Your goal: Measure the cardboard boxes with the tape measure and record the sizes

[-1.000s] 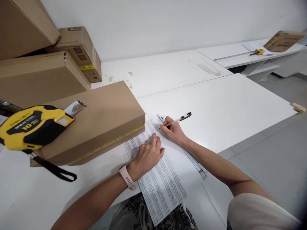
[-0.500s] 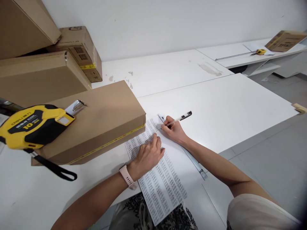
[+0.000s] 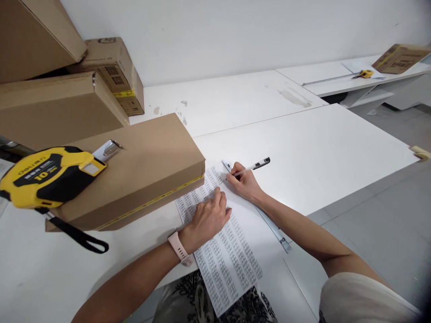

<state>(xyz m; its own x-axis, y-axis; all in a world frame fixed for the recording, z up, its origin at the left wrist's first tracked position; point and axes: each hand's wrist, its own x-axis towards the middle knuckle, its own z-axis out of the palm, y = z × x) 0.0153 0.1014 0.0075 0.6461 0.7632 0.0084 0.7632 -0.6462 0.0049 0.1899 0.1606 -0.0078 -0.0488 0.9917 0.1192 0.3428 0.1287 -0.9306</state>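
Observation:
My right hand point(image 3: 245, 183) grips a pen point(image 3: 251, 168) with its tip on the upper part of a printed sheet point(image 3: 229, 260) full of small figures. My left hand point(image 3: 208, 219), a pale watch on its wrist, lies on the sheet with the fingers curled and pressed down, holding it in place. A long metal ruler point(image 3: 272, 226) runs along the sheet's right edge, under my right forearm. Just left of the sheet lies a flat cardboard box point(image 3: 144, 166) with a yellow tape measure point(image 3: 47, 176) on top, its blade running along the box's edge.
More cardboard boxes point(image 3: 60, 103) are stacked at the left against the wall. The sheet rests on a white table point(image 3: 319, 152). A far table at the right holds another box point(image 3: 399, 57) and a second tape measure point(image 3: 365, 73). Grey floor lies to the right.
The pen and my right hand have shifted very slightly on the sheet. My left hand stays where it was.

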